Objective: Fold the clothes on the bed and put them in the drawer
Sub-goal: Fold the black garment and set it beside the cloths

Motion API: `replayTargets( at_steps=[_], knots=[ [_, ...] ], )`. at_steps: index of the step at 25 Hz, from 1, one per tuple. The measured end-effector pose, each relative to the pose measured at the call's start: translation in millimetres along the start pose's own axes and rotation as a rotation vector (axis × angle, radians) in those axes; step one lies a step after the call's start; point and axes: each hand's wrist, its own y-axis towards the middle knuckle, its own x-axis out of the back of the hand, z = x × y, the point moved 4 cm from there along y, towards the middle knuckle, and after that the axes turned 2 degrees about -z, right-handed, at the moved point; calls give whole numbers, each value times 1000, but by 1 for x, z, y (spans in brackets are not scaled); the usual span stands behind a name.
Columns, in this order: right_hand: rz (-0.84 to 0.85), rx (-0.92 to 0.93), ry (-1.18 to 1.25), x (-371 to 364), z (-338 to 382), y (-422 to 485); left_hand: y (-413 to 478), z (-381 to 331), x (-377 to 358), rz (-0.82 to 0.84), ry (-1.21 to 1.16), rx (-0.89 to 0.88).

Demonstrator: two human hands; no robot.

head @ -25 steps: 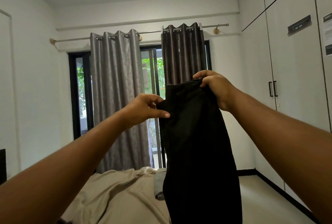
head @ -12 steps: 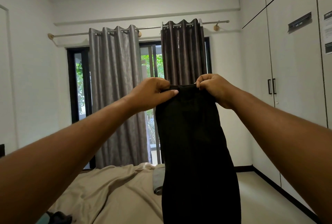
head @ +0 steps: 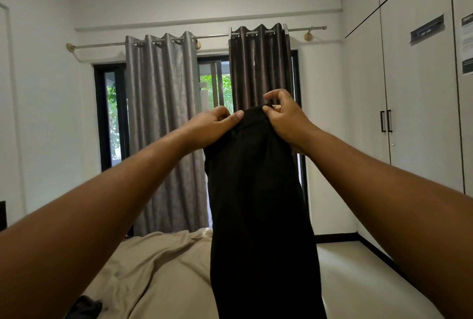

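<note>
Along the right wall there's a tall white wardrobe [head: 414, 113] with its doors closed. No drawer shows anywhere, so I'd say the put-away part hasn't begun.

The bed [head: 158, 267], with a rumpled beige sheet, fills the lower left. Held up in the air over its right side is a pair of black trousers [head: 258, 203] — at least I think they're trousers, the fabric is so dark the seams don't really show. They hang long and narrow from the top, and the bottom end runs out of frame.

Both hands are close together at the top edge. The left hand [head: 212, 126] grips the left side with curled fingers, thumb laid along the cloth. The right hand [head: 284, 119] pinches the right corner, index finger lifted clear.

Down in the bottom-left corner a small dark bundle of cloth [head: 85, 308] sits on the sheet.

My read is that it's early days. This piece looks lined up lengthwise but isn't folded down yet, there's no folded stack in sight, and that bundle is waiting too — most of the job is left.
</note>
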Motion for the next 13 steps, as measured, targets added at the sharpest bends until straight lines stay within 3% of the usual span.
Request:
replayTargets(
  at_steps=[2,4,8,13],
  knots=[
    [32,19,32,-16,7,1,0,-17,-6,-4,36,-54],
    [61,-2,105,-29,11,-2,-2,-25,-8,44,-99,-55],
    [130,-215,331,-41,-4,-14,-7,-6,2,50,-131,-12],
    [521,-317,274,-77,-45,-55,-20,29,33,-77,-261,-19]
  ],
)
